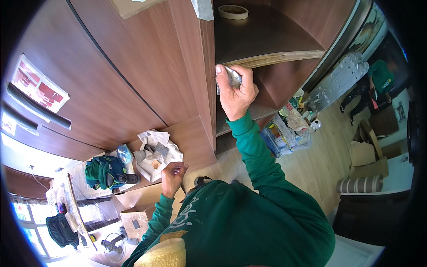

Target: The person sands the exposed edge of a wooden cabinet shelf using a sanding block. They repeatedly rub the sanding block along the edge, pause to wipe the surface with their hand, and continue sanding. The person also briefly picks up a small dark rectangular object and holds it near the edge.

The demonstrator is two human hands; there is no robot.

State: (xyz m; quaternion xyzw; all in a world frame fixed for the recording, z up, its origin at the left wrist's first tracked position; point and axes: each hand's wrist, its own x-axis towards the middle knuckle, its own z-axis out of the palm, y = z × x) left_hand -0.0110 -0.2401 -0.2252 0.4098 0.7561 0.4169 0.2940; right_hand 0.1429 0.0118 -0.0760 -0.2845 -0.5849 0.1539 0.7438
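My right hand (237, 93) is raised at the front edge of a brown wood-look cabinet (207, 66), its fingers closed round a crumpled grey-white wad (233, 78). Whether the wad is cloth or paper I cannot tell. It is pressed near the upright panel, just below the raw front edge of a curved shelf (284, 57). Lower down, my left hand (172, 179) hangs with curled fingers beside a spread white sheet (149, 171). Anything in those fingers is hidden. On the sheet lie grey pieces (161, 151) and a small round tan item (155, 164).
A roll of masking tape (233, 12) lies on the upper shelf. Left of the sheet sits a green and blue bag (104, 172). A crate of supplies (287, 133) and a folded ladder (336, 82) stand at right. A co-worker (378, 80) is farther off. A fan (113, 247) stands lower left.
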